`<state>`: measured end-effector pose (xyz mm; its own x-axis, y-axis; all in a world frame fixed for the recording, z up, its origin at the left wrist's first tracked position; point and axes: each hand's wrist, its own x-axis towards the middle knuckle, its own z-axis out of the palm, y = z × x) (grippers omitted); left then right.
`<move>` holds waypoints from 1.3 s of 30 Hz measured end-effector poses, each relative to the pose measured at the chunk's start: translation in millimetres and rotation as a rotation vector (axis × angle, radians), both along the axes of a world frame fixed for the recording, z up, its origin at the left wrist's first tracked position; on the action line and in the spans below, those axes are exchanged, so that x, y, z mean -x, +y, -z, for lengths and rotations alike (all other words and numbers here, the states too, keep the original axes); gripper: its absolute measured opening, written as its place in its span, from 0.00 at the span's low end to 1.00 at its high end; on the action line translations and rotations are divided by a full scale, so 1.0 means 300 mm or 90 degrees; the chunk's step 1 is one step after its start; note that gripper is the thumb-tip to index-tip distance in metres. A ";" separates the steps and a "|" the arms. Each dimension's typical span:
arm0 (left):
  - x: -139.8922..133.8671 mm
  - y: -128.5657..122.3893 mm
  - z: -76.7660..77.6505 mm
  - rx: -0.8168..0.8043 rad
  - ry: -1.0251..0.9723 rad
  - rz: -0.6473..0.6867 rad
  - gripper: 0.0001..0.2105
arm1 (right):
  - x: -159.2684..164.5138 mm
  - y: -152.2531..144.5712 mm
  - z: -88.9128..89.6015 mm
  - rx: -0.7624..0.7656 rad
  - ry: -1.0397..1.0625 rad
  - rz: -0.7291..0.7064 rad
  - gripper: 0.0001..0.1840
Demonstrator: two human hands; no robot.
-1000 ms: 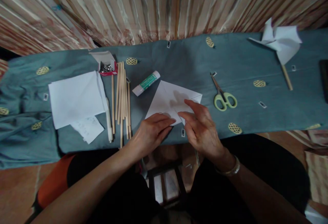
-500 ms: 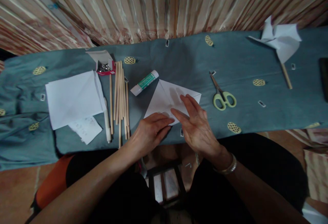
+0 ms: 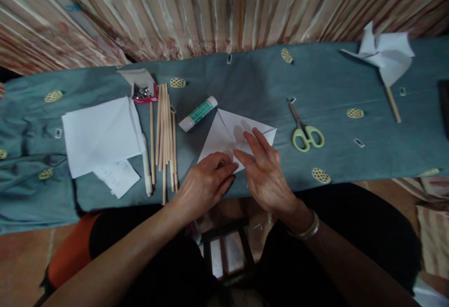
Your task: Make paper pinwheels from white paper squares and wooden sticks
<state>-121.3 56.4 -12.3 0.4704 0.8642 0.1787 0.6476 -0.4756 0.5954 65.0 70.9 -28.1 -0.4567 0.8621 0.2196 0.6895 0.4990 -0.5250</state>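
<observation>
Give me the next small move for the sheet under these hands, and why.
I'd probably curl one corner toward the white sheet's middle: lines resembling cuts run in from two corners, and the left hand is at the near edge, with the right hand over the paper.

Paper sheet [image 3: 219, 139] — matt; sticks [image 3: 166, 134] — smooth wood.

A pleated curtain [image 3: 210, 10] hangs behind the cloth-covered table [image 3: 259, 84].
</observation>
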 end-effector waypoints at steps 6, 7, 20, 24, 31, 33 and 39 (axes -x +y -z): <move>-0.001 0.002 0.003 -0.021 0.023 0.016 0.11 | 0.006 0.016 -0.001 -0.022 -0.006 -0.002 0.22; -0.001 0.003 0.003 -0.025 0.026 0.017 0.10 | 0.003 0.017 -0.004 -0.026 -0.009 -0.005 0.21; 0.008 0.011 0.017 -0.139 0.078 0.037 0.10 | -0.123 0.110 -0.033 -0.022 -0.012 0.088 0.25; 0.039 0.035 0.010 -0.152 0.111 0.056 0.10 | -0.150 0.104 -0.038 -0.046 -0.001 0.072 0.22; 0.100 0.073 -0.008 -0.160 0.183 0.004 0.13 | -0.175 0.036 -0.056 -0.023 0.057 0.055 0.16; 0.098 0.068 -0.010 -0.157 0.182 0.005 0.14 | -0.177 0.027 -0.055 -0.031 0.054 0.051 0.16; 0.076 0.055 -0.012 -0.145 0.185 0.017 0.15 | -0.178 0.027 -0.053 -0.073 0.009 0.040 0.16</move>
<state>-143.9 72.8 -8.8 0.5512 0.8047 0.2206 0.7598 -0.5933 0.2658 118.4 78.9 -12.2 -0.3991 0.8576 0.3243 0.7138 0.5126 -0.4772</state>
